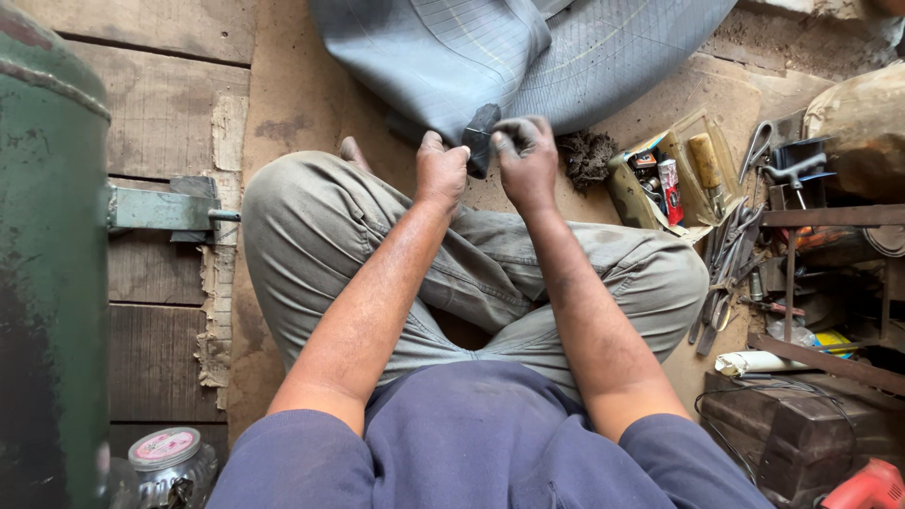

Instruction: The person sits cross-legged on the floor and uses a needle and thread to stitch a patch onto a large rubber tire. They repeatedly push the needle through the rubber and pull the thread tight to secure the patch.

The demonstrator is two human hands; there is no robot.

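Workshop floor (283, 85) of worn cardboard and planks, person seated cross-legged. Far left edge: green metal cylinder (47, 264) with a bracket; a lidded glass jar (170, 462) at the bottom left corner. Top centre: grey rubber inner tube (452, 57) lies folded on the floor ahead of the knees. Left hand (441, 172) closed, pinching the lower edge of the tube where it meets a small black rubber piece (481, 139). Right hand (526, 160) also closed, fingers curled on the black piece, pressing it to the tube. Both hands touch at the piece, just beyond the shins. Step in hand looks like fitting or working a patch at the tube's edge; next move likely calls for steady pressure with the tube kept flat. Right: a dark wad of fibre (586, 155), an open box of tubes and small tools (669, 179), scissors and pliers (726, 264) along the right edge, red power tool (872, 488) at the bottom right corner
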